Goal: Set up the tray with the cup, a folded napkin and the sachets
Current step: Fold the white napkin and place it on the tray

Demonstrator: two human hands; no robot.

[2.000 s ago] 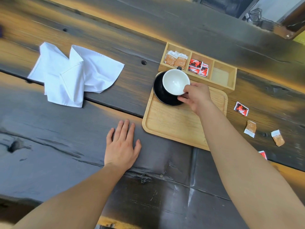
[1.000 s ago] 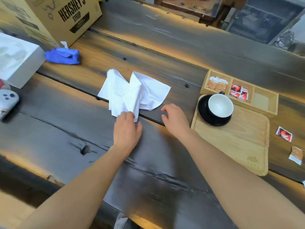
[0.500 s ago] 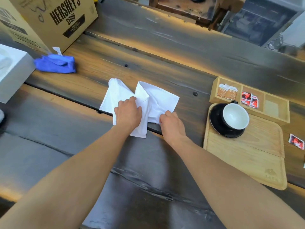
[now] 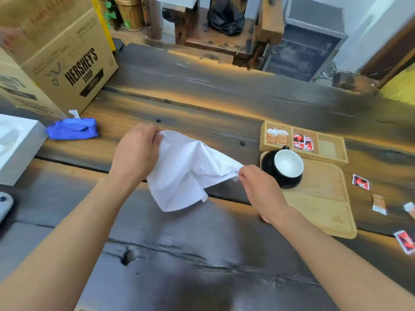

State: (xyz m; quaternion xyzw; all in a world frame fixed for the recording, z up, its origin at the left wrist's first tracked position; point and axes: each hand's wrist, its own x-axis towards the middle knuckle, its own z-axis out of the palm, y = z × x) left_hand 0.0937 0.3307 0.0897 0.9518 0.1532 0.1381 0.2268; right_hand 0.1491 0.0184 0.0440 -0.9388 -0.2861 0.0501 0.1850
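Observation:
A white cloth napkin point(image 4: 186, 171) hangs crumpled above the dark wooden table, held up between both hands. My left hand point(image 4: 134, 153) grips its far left corner. My right hand point(image 4: 256, 185) pinches its right corner, just left of the cup. The white cup point(image 4: 288, 163) stands on a black saucer point(image 4: 269, 164) at the far left corner of the wooden tray point(image 4: 325, 205). Loose sachets lie on the table right of the tray: a red one point(image 4: 360, 181), a brown one point(image 4: 378, 204) and another red one point(image 4: 405, 241).
A wooden compartment box point(image 4: 330, 149) behind the tray holds brown and red sachets. At the far left stand a Hershey's cardboard box point(image 4: 67, 59), a blue cloth point(image 4: 73, 131) and a white box point(image 4: 15, 144). A grey object point(image 4: 4, 205) lies at the left edge.
My right hand left the cup and both hands moved left to the napkin. They took hold of it and lifted it off the table, opening it out.

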